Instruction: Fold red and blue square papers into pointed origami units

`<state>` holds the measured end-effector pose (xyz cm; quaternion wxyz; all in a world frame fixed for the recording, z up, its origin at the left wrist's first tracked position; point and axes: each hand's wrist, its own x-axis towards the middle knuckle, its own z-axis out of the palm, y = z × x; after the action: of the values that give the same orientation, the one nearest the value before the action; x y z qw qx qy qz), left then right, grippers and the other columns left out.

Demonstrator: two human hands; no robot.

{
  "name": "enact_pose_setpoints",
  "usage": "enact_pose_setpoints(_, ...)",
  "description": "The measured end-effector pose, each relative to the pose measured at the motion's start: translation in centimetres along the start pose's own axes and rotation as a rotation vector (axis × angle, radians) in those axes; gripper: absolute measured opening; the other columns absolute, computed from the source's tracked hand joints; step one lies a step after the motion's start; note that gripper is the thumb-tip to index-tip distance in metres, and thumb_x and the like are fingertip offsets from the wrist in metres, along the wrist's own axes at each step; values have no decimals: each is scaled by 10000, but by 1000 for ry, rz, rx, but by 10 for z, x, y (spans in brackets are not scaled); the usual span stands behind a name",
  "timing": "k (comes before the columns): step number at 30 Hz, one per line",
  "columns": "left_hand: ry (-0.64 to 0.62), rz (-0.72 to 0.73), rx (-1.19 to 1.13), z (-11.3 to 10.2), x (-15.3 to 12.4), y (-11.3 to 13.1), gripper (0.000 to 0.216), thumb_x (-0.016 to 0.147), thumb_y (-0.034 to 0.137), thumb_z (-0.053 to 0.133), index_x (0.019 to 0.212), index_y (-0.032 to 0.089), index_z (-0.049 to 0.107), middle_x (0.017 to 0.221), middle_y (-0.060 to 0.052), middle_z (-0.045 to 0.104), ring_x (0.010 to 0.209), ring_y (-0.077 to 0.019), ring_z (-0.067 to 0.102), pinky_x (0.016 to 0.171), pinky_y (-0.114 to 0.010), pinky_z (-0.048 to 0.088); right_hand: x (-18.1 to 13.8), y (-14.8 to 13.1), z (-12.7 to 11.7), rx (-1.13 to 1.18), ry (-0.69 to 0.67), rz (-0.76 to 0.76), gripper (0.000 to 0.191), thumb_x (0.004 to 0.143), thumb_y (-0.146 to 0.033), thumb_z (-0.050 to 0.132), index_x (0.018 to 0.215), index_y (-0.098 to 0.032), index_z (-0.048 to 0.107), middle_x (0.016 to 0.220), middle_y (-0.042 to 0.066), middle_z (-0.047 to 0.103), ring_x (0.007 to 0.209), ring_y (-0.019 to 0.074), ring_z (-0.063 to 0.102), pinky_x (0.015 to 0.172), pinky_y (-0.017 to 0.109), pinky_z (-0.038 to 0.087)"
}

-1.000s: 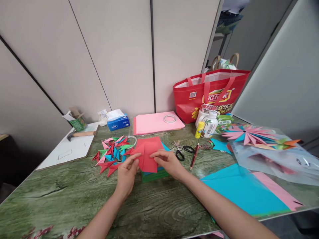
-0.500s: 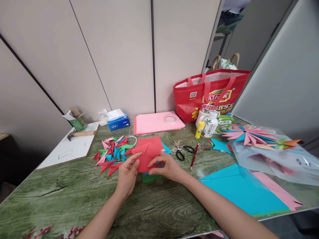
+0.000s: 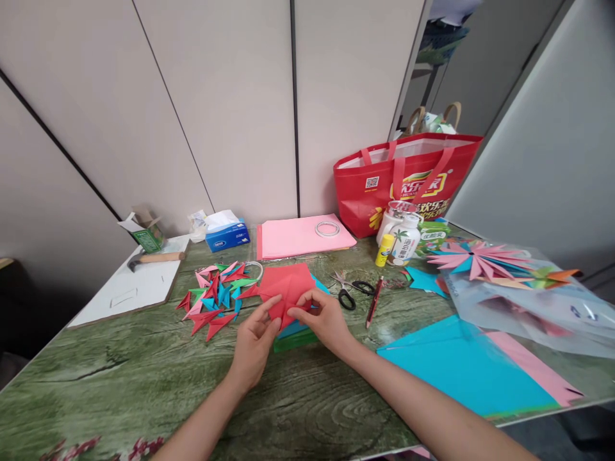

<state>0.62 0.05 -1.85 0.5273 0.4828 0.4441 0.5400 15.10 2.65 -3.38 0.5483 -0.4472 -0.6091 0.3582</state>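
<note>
A creased piece of red paper [image 3: 287, 296] is pinched between both hands, above a small stack of coloured sheets. My left hand [image 3: 257, 336] is closed on its lower left edge, thumb and fingertips together. At the lower right, my right hand [image 3: 323, 319] grips the same paper with bent fingers. Red sheets, blue paper [image 3: 319, 285] and green paper [image 3: 295, 340] stick out around and under it; where the held paper ends against the red below is hard to tell. Left of the hands lies a pile of folded paper pieces [image 3: 218, 294] in red, pink, blue and green.
Scissors [image 3: 350, 291] and a pencil [image 3: 375, 303] lie right of the hands. Behind them stand a glue stick [image 3: 384, 250], a white bottle [image 3: 405, 241] and a red bag [image 3: 355, 198]. Pink sheets [image 3: 288, 238], a tissue box [image 3: 227, 236], a hammer [image 3: 156, 257] and blue paper [image 3: 466, 368] surround the workspace.
The red paper has been tilted and now shows creases meeting near its lower middle. My left hand has shifted right, and both hands' fingertips have come closer together.
</note>
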Motion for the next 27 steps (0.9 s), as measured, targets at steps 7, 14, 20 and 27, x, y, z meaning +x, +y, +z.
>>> enact_pose_setpoints(7,9,30,33,2,0,-3,498,609,245,700,1089,175,586,572,59,391,529,-74,370,504,-179,338,-1,-3,1,-4,17,9,234,654,-371,664,617,-181,531,617,0,555,582,134,500,533,240,402)
enact_pose_setpoints(14,11,48,47,1,-1,-9,466,635,244,686,1086,188,584,624,47,438,540,-69,371,507,-173,332,-2,-3,2,-9,31,18,238,646,-370,671,628,-181,527,613,-4,547,565,127,484,517,234,383)
enact_pose_setpoints(20,22,25,29,2,-1,-8,480,620,253,695,1083,190,585,624,44,462,531,-75,382,506,-182,333,-2,-2,2,-6,43,21,245,641,-371,673,622,-177,525,603,-8,534,561,122,473,511,227,370)
enact_pose_setpoints(27,10,34,58,2,-2,-9,430,646,265,672,1060,180,594,568,60,436,502,-67,353,494,-183,314,-2,-4,3,34,68,-11,250,624,-353,689,630,-170,518,598,-27,509,551,106,450,505,211,361)
